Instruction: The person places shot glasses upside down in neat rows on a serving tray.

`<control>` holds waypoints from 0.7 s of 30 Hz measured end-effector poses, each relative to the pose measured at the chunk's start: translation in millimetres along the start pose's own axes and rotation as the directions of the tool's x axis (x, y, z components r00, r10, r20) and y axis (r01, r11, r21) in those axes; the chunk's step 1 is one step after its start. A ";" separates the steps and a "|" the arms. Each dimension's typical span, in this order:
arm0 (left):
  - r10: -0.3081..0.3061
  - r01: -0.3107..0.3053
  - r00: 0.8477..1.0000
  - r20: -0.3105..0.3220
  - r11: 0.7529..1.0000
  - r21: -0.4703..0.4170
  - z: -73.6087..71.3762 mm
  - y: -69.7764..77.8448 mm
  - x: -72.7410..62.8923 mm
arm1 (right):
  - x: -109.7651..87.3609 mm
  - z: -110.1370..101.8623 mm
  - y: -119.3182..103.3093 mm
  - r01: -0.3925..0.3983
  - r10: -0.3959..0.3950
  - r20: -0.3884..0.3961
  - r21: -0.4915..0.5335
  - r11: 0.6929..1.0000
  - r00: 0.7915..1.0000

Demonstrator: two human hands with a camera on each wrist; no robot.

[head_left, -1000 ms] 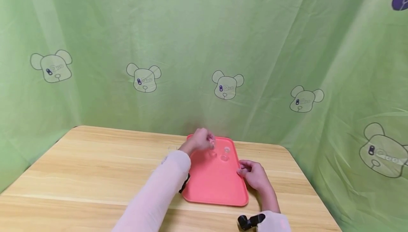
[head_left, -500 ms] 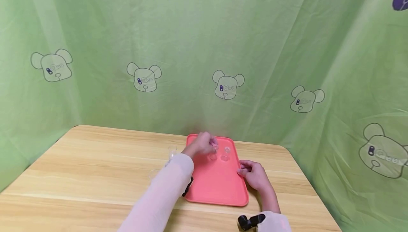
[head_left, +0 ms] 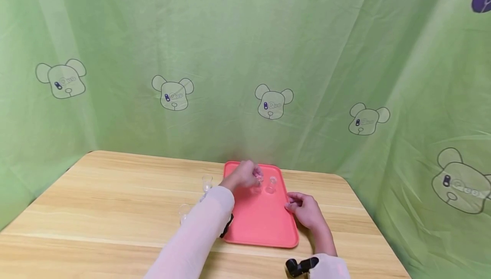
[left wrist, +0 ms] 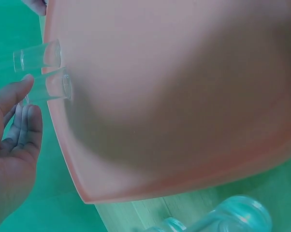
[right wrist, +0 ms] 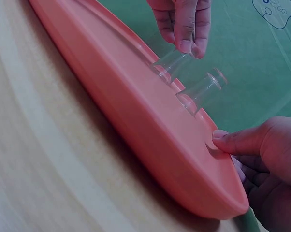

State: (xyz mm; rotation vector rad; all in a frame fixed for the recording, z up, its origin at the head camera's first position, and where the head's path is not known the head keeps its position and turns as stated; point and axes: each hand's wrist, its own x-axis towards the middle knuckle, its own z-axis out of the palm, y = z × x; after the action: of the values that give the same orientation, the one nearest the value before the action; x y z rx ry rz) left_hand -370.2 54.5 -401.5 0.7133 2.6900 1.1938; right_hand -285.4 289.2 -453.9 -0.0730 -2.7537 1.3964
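Note:
My left hand (head_left: 246, 174) reaches over the far part of a red tray (head_left: 261, 225). Its thumb and fingertips pinch the upper end of a small clear glass (left wrist: 52, 86), which stands upright with its base at the tray surface. Right beside it is a second clear glass (right wrist: 202, 92) of the same kind, also upright on the tray. At the tray's right edge, my right hand (head_left: 306, 211) grips the rim, thumb on top in the right wrist view and fingers around the outer side.
Two more clear glasses stand on the wooden table (head_left: 126, 202) left of the tray: one farther back (head_left: 207, 181), another nearer glass (head_left: 184, 211) partly behind my left sleeve (head_left: 195, 232). A green curtain (head_left: 215, 134) hangs close behind the table.
My left hand has come slightly toward me and right, bringing its glass down next to the other one. The right hand stays on the rim. More of the table glasses now shows.

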 end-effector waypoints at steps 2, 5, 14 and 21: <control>-0.003 0.003 1.000 -0.001 1.000 0.008 0.2 0.4 0.1 | -0.3 -0.3 -0.2 0.007 -0.007 0.001 -0.009 1.000 1.000; -0.006 0.006 1.000 -0.002 1.000 0.020 0.1 1.2 -0.1 | -0.7 -0.5 -0.4 0.015 -0.015 0.000 -0.018 1.000 1.000; 0.001 -0.001 1.000 -0.006 0.995 0.099 -18.3 13.5 -3.1 | -0.5 0.0 0.4 0.010 -0.010 -0.002 -0.013 1.000 1.000; 0.066 -0.064 0.998 -0.011 0.988 0.142 -42.7 20.7 -3.7 | 0.3 0.9 1.2 -0.002 0.002 -0.001 -0.006 1.000 1.000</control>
State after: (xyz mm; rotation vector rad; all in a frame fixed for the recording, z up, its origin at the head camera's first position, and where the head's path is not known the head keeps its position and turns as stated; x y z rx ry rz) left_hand -371.4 36.1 -357.6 0.8198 2.8071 1.0330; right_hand -285.7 289.2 -455.3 -0.0762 -2.7585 1.3877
